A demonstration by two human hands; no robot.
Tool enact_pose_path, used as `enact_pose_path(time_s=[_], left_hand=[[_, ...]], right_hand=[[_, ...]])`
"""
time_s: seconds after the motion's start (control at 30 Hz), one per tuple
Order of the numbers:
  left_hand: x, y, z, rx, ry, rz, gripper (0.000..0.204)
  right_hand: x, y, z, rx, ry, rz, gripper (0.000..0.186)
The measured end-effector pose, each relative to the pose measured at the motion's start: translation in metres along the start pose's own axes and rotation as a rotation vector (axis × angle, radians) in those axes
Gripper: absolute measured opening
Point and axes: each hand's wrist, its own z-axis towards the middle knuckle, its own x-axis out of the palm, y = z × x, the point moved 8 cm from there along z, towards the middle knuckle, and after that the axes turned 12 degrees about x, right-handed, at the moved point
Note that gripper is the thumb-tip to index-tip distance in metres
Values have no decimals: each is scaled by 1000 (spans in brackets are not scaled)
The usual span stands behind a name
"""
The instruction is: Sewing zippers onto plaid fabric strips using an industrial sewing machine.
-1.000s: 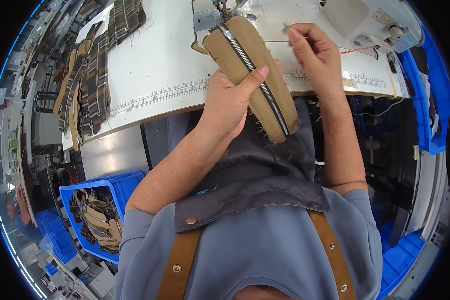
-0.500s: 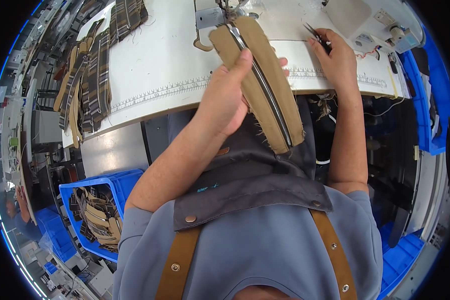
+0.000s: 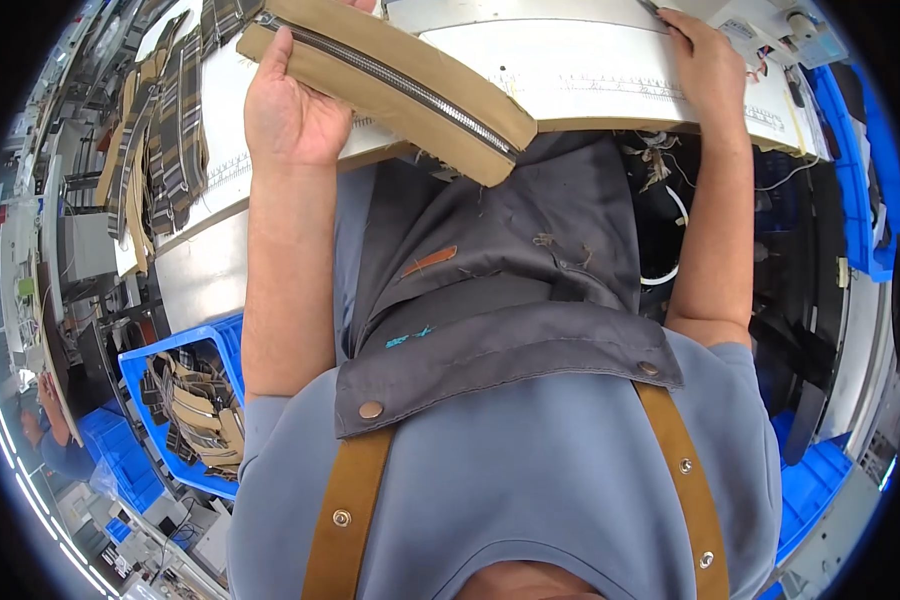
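The left hand (image 3: 288,112) clasps the tan zipper strip (image 3: 395,85) at its left end — its length runs rightward toward the right hand (image 3: 705,62), which presses the tabletop (image 3: 610,75), perhaps holding something small.

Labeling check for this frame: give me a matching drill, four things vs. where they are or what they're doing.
Things:
1. zipper strip
2. blue bin
3. plaid pieces
4. right hand

Places or states:
a. resting on the white table at the far right
b. on the floor at the left, full of fabric pieces
c. held up in the left hand
d. stacked on the table's left end

Pairs: 1-c, 2-b, 3-d, 4-a
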Motion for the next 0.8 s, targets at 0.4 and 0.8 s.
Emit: enact_pose_path(time_s=[0.4,0.8], left_hand=[[-24,-7,1,162,-363,160,45],[-14,-15,-3,95,-1,-102,62]], right_hand=[[-24,0,-24,-137,-121,213,25],[45,172,-131,-659,86,97,56]])
